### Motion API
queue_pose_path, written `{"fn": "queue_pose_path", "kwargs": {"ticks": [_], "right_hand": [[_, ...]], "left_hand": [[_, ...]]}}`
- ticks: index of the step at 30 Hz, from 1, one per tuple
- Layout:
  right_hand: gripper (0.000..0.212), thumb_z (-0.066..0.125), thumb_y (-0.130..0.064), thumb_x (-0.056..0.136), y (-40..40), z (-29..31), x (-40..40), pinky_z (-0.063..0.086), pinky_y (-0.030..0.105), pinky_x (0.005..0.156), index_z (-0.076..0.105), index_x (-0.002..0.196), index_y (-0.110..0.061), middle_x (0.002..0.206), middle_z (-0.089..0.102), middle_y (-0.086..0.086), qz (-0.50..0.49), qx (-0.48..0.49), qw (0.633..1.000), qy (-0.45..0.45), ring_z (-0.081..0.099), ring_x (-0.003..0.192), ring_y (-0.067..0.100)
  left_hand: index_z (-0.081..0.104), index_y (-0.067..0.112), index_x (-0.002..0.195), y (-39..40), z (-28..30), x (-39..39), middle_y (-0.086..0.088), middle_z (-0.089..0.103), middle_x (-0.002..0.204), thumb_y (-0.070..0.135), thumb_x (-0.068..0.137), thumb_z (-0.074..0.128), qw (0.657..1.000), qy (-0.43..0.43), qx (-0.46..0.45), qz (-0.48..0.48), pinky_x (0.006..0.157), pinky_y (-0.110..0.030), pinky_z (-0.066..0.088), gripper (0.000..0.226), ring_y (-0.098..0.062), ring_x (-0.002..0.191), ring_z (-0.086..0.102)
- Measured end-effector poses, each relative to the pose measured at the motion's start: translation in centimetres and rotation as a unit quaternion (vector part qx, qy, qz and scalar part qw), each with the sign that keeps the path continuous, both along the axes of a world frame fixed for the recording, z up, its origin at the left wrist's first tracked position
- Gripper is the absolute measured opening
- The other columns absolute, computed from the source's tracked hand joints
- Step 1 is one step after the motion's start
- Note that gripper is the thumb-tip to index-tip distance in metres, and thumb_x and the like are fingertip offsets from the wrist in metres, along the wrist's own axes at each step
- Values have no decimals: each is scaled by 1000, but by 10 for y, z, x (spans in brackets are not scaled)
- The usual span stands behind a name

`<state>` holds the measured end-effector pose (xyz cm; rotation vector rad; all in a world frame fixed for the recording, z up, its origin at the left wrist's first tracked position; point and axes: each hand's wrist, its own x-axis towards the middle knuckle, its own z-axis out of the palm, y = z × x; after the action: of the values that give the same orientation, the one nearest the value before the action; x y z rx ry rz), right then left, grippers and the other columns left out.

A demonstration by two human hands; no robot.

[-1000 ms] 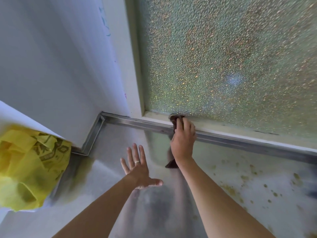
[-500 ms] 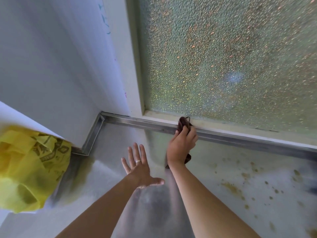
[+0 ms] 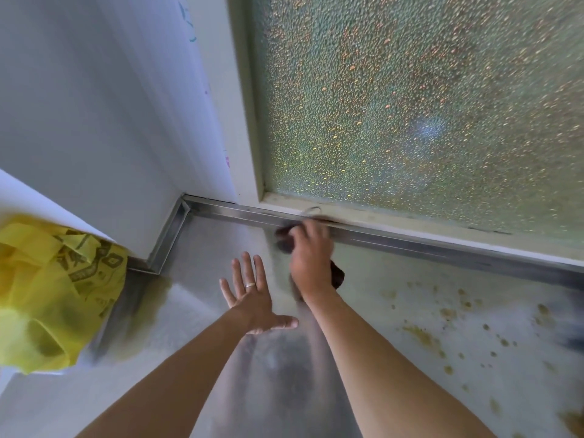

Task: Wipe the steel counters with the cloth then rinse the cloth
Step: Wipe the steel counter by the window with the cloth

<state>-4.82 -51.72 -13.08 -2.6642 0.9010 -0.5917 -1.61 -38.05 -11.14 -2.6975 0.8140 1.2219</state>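
Note:
My right hand (image 3: 308,257), blurred by motion, grips a dark brown cloth (image 3: 336,276) against the raised back lip (image 3: 410,245) of the steel counter (image 3: 196,314), just below the window sill. Part of the cloth sticks out left of my fingers and part hangs under my wrist. My left hand (image 3: 251,292) lies flat on the counter with fingers spread and a ring on one finger, a little left of and nearer than the right hand.
A frosted window (image 3: 410,99) rises behind the counter. A white wall (image 3: 94,105) closes the left side. A yellow printed bag (image 3: 47,295) sits at the left edge. Brownish spots (image 3: 423,336) dot the counter to the right.
My right hand has slid the cloth leftward along the back lip and dropped slightly toward the counter. The left hand has stayed flat in place.

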Motion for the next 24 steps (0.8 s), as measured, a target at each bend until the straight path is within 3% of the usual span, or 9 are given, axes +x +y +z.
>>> {"fn": "queue_pose_path", "kwargs": {"ticks": [2, 4, 9, 13, 18, 20, 22, 24], "right_hand": [[47, 31, -14, 88, 18, -4, 3, 48, 50, 83, 63, 123, -13, 124, 57, 9, 71, -16, 996, 43, 54, 110, 35], [52, 29, -10, 89, 30, -5, 5, 46, 48, 88, 58, 132, -11, 127, 54, 11, 40, -2, 998, 39, 53, 112, 34], [34, 55, -4, 95, 5, -5, -3, 43, 46, 98, 64, 128, -10, 132, 55, 16, 1, -42, 998, -56, 51, 121, 35], [25, 65, -7, 94, -25, -3, -4, 44, 49, 96, 69, 118, -15, 131, 53, 19, -44, -46, 996, -67, 50, 122, 37], [26, 67, -4, 87, -41, 0, -16, 49, 48, 85, 66, 112, -12, 116, 54, 15, -67, -66, 995, -37, 52, 107, 35], [26, 64, -8, 86, -43, 6, -22, 47, 44, 82, 63, 112, -11, 109, 53, 13, -129, -39, 989, -63, 53, 101, 34], [27, 62, -10, 86, -43, 14, -24, 47, 44, 81, 60, 113, -12, 108, 51, 12, -185, -15, 978, -93, 53, 98, 34], [30, 65, -8, 85, -41, 15, -24, 48, 46, 81, 59, 114, -14, 111, 48, 14, -175, -23, 981, -84, 54, 95, 34]], "left_hand": [[-57, 14, 130, 1, -5, -1, -9, -68, 133, 98, 51, 58, 1000, -18, -10, 8, 116, -67, -17, 163, -35, 127, -58], [-56, 15, 132, 1, -11, -3, -8, -67, 135, 99, 50, 57, 999, -44, -11, 14, 117, -67, -14, 163, -34, 130, -56], [-61, 15, 124, 2, -6, -1, -9, -66, 136, 100, 49, 56, 999, -26, -17, 7, 115, -67, -19, 163, -34, 127, -59], [-57, 14, 129, 2, -1, -1, -10, -64, 138, 96, 55, 60, 1000, -11, -9, 0, 115, -67, -19, 160, -34, 127, -58], [-55, 14, 132, 0, 0, -1, -10, -64, 138, 97, 54, 58, 1000, -8, -9, -1, 115, -67, -18, 161, -35, 126, -58], [-56, 14, 132, 0, 1, -1, -10, -64, 138, 98, 53, 57, 1000, -12, -10, -2, 116, -67, -18, 161, -35, 126, -58], [-56, 14, 131, 0, 0, -1, -10, -64, 137, 99, 53, 56, 1000, -14, -8, -4, 115, -67, -18, 161, -35, 126, -58], [-56, 14, 131, 1, 0, -1, -10, -65, 136, 99, 52, 55, 1000, -13, -8, -5, 115, -68, -18, 161, -35, 125, -59]]}}
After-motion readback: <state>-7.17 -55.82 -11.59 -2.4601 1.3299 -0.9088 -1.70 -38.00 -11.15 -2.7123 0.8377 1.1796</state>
